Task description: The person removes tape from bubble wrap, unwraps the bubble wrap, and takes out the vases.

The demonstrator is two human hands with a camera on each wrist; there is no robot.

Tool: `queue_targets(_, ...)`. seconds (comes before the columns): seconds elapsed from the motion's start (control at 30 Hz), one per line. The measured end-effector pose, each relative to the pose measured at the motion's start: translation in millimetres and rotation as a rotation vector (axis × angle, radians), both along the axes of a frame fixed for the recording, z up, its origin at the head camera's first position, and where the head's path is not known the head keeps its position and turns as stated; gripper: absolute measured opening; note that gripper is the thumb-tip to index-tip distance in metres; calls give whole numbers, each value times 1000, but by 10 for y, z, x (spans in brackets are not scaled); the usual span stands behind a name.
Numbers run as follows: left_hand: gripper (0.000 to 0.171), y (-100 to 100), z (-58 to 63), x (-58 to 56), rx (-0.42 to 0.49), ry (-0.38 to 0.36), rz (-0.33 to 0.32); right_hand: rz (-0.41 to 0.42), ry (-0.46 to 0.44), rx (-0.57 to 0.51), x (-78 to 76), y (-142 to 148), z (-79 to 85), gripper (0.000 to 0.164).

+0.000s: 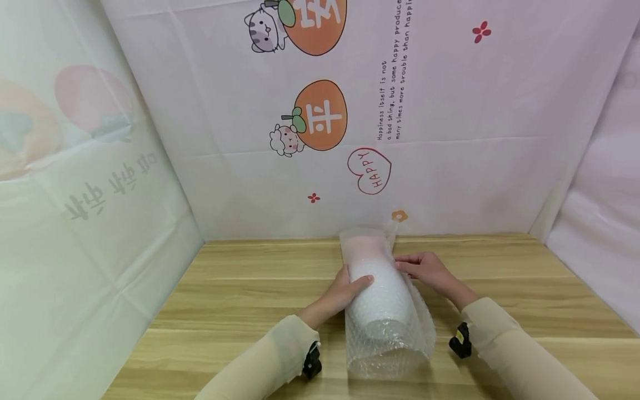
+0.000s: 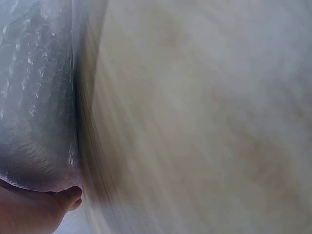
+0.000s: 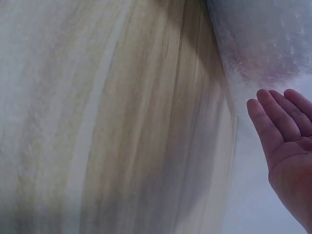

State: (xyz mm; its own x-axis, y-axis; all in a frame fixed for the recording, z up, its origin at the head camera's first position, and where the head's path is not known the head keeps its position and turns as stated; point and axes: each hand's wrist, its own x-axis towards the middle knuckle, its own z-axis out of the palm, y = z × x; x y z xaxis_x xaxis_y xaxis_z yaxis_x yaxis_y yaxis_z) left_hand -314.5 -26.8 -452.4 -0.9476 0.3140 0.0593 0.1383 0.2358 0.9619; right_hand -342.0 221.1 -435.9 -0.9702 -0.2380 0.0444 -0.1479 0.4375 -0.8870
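Observation:
A white, vase-shaped object [image 1: 377, 289], pinkish at its far end, lies on the table wrapped in clear bubble wrap [image 1: 387, 364]. My left hand [image 1: 342, 291] grips its left side, thumb across the top and the other fingers mostly hidden. At the right side, my right hand [image 1: 427, 272] has its fingertips right at the edge of the wrap. The right wrist view has this hand [image 3: 290, 136] with fingers extended beside the wrapped object [image 3: 268, 39]. In the left wrist view, fingers of the left hand [image 2: 36, 209] lie against the wrap's end [image 2: 39, 107].
The wood-grain table [image 1: 250, 294] runs back to a white printed cloth [image 1: 225, 111] hanging behind it. Similar cloth hangs on the left [image 1: 75, 250] and right [image 1: 600, 183]. Loose bubble wrap spreads toward the near side and the right of the object.

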Motion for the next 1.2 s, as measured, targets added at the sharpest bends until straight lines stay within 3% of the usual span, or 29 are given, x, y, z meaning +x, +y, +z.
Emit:
queue_targets(0.43, 74, -6, 8, -10, 15, -8, -19, -27, 97, 86, -6, -23, -62, 47)
queue_targets(0.8, 69, -12, 4, -9, 28, -1, -19, -86, 149, 75, 14, -58, -107, 42)
queue_targets(1.2, 80, -22, -16, 6, -1, -13, -3, -130, 168, 76, 67, -82, -87, 35)
